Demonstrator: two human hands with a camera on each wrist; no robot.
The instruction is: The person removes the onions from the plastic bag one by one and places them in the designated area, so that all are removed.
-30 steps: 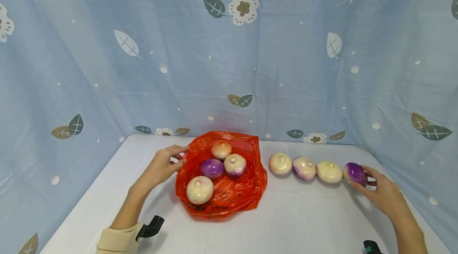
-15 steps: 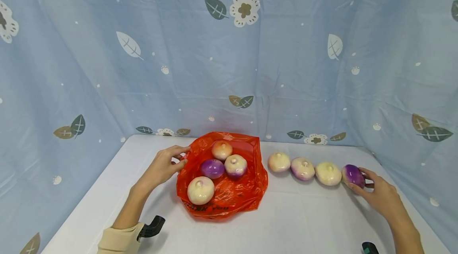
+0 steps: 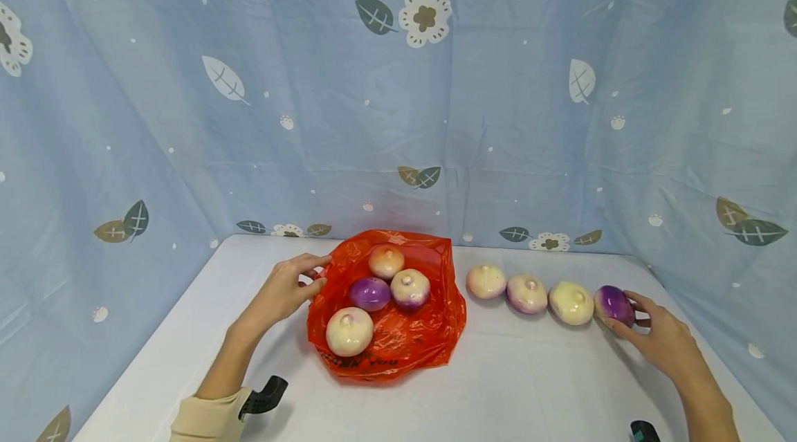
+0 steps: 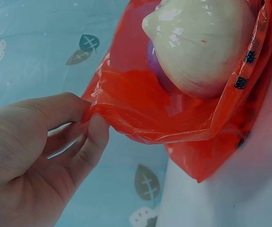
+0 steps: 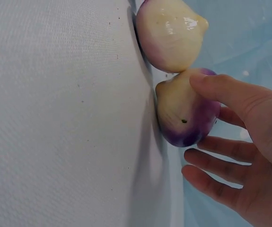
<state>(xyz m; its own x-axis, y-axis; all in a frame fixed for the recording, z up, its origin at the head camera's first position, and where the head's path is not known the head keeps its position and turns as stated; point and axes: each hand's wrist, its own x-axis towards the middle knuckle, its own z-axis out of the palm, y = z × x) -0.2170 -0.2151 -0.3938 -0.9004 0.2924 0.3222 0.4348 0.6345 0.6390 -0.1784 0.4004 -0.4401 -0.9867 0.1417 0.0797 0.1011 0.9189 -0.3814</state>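
My left hand (image 3: 283, 290) pinches the left rim of a red plastic bag (image 3: 411, 342), which lies spread with its mouth facing up. In the left wrist view, thumb and fingers (image 4: 98, 137) meet on the thin film. Inside the bag are a white onion (image 3: 349, 332), a purple onion (image 3: 370, 294), a white-and-purple onion (image 3: 409, 289) and an orange-tinted onion (image 3: 387, 261). At the right, my right hand (image 3: 660, 335) holds a purple-and-white onion (image 5: 183, 109) between thumb and fingers. It sits low at the table, touching the pale yellow onion (image 3: 571, 303) beside it.
Left of that yellow onion, a purple-tinged onion (image 3: 526, 293) and a cream onion (image 3: 486, 281) continue the row on the white table (image 3: 486, 387). A blue patterned curtain (image 3: 336, 117) borders the table at the back and sides.
Over the last second my right hand and the row of onions have shifted slightly left. The left hand keeps its hold on the bag rim.
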